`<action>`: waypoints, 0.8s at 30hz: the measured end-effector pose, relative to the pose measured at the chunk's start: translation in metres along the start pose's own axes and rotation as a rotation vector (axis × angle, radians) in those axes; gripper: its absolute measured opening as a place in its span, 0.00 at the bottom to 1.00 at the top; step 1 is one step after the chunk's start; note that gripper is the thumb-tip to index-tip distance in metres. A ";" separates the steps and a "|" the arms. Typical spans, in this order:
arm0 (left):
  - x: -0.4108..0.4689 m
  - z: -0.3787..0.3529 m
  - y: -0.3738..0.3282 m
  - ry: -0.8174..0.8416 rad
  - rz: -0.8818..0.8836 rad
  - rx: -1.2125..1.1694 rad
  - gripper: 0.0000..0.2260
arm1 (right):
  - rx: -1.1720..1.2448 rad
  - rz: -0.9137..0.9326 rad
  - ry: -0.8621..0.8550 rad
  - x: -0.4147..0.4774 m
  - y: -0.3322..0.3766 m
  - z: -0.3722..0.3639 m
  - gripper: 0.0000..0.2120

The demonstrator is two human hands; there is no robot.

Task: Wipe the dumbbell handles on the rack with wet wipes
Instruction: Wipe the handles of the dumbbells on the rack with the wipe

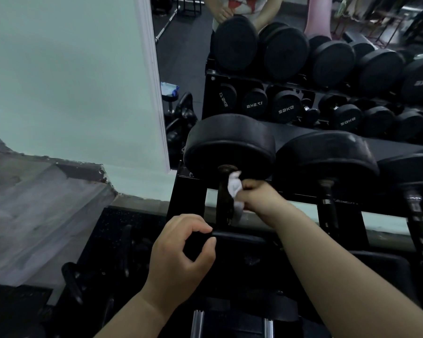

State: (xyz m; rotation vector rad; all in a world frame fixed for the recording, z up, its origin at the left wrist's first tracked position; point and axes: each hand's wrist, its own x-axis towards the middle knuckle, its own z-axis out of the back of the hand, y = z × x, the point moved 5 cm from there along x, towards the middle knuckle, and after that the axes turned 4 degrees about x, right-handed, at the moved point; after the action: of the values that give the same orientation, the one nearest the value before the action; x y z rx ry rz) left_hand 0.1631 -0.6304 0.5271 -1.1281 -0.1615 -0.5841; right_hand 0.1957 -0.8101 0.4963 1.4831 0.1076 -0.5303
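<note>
Wipe (234, 189) crumpled against dark, maybe-metal handle (223, 192)

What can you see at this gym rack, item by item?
dumbbells: three, black, on the rack's top tier
handle: one, dark, on the leftmost dumbbell
wet wipe: one, white, crumpled against that handle
rack: one, black, in front of the mirror
mirror: one, behind the rack, reflecting more dumbbells
wall: one, pale green, left of the mirror
right hand: one, holds the wet wipe at the handle
left hand: one, fingers curled, at the dumbbell's near end; whether it holds anything is unclear
</note>
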 end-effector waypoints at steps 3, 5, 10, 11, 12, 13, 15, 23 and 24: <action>0.000 0.000 -0.001 0.003 0.001 -0.001 0.04 | -0.043 0.023 -0.120 0.012 0.005 0.003 0.11; 0.000 0.000 -0.001 0.000 0.003 -0.004 0.04 | -0.074 0.044 -0.046 0.000 0.002 0.001 0.11; 0.000 0.000 -0.001 0.005 -0.008 0.004 0.04 | -0.286 0.001 0.184 -0.022 -0.005 -0.003 0.11; 0.000 0.000 -0.002 0.007 -0.010 0.004 0.04 | -0.217 0.010 0.119 -0.015 0.000 0.000 0.09; 0.000 0.001 -0.002 0.007 -0.013 0.004 0.04 | -0.118 0.025 0.037 -0.006 0.006 0.003 0.09; 0.000 0.001 -0.002 0.005 -0.016 0.005 0.04 | -0.039 0.045 -0.043 0.002 0.012 0.006 0.10; 0.000 0.001 -0.002 -0.001 -0.018 0.000 0.04 | -0.014 0.082 -0.137 0.011 0.017 0.006 0.12; 0.000 -0.001 -0.001 0.043 0.023 -0.005 0.05 | -0.193 0.013 0.121 -0.029 -0.002 0.002 0.12; 0.001 -0.001 -0.001 0.060 0.034 -0.003 0.06 | -0.121 0.013 0.093 -0.030 0.005 0.005 0.12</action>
State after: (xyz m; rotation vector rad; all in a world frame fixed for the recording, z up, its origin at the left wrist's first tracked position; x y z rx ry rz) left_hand 0.1631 -0.6317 0.5273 -1.1127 -0.0893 -0.5874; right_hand 0.1703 -0.8071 0.5130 1.3896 0.1996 -0.4373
